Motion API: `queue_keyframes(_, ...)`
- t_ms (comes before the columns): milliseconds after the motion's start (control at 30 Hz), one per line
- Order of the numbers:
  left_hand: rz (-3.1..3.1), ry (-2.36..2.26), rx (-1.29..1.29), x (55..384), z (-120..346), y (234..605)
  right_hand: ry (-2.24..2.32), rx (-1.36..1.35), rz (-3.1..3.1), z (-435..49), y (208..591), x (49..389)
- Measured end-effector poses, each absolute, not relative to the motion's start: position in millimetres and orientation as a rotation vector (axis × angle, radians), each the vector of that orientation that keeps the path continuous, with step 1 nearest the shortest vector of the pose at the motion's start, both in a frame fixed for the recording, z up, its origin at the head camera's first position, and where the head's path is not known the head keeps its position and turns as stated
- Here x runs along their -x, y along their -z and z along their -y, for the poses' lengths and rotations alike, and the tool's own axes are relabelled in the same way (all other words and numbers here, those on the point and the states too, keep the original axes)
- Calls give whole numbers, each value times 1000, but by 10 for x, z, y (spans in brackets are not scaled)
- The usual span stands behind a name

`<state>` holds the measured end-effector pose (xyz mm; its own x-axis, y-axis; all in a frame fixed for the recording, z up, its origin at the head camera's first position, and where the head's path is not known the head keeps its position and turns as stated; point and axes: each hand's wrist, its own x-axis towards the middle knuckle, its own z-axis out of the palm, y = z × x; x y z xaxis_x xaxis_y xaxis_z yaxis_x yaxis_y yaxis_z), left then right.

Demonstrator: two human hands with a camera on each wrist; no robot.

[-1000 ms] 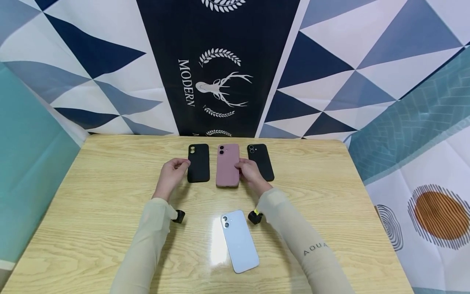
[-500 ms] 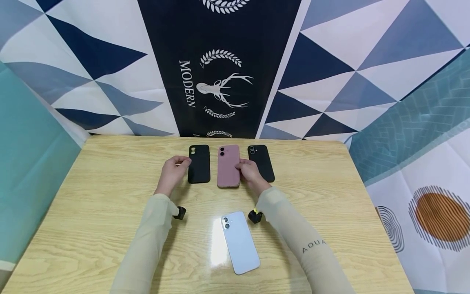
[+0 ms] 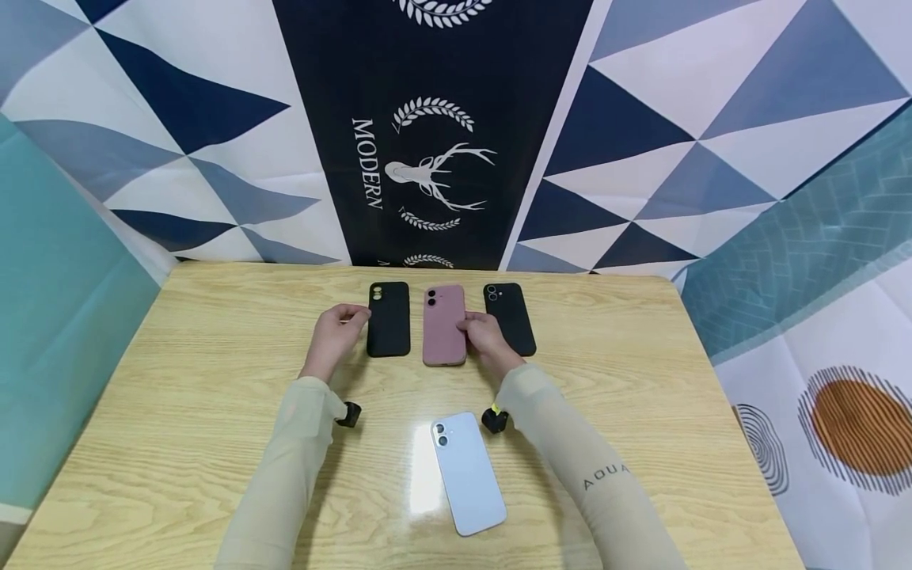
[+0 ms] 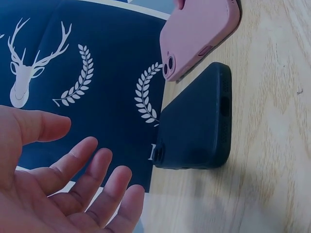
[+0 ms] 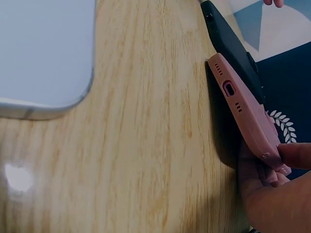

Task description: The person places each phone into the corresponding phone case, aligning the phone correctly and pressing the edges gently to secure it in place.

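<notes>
- Shifted since 0.5 s ago: head view, slightly; layout unchanged.
- Right grip [image 3: 489, 336] pinches pink case [image 3: 443, 326], between left black case [image 3: 389, 321] and right black case [image 3: 511, 323] on counter [image 3: 199, 412].
- Left grip [image 3: 336, 336] loose, wide, beside left black case.

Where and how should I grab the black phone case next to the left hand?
I'd pinch that black phone case by its two long sides, near the middle, coming from the left with the left hand. It seems to lie flat, so its side edges look easiest to hold. The pink phone case is on its right, so the left looks easier.
</notes>
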<state>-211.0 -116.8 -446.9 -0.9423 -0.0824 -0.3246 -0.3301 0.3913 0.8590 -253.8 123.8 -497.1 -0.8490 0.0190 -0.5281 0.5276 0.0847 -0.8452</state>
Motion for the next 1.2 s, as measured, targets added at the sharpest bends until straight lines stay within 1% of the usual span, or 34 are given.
queue_keyframes(500, -2431, -1553, 359, 2110, 1150, 4494, 1627, -594, -2165, -1202, 4914, 2622)
queue_keyframes(1200, -2411, -1526, 356, 2204, 1113, 4644, 1307, -558, -2457, -1174, 4848, 2632)
